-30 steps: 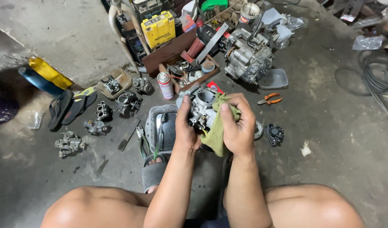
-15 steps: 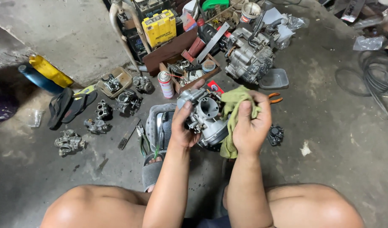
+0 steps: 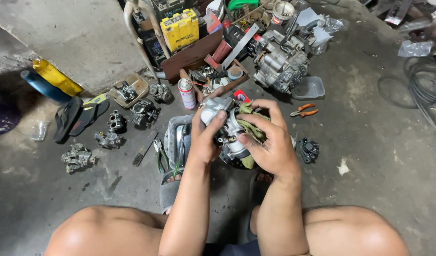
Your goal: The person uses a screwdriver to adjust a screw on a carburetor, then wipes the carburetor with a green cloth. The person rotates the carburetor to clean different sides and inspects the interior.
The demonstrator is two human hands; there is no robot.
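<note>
On a grimy concrete workshop floor, a carburetor is clasped by the left hand over a metal pan, the right hand pressing a green rag on it—wiping unfinished, grime visible; spray can behind.

The left hand clasps a silver carburetor from its left side, thumb up along the body; the right hand presses a greenish rag against the carburetor's right side, fingers curled over the cloth; both are held above a metal tray on the concrete floor; a white spray can stands just beyond; orange-handled pliers lie to the right; several loose carburetors sit to the left.
</note>
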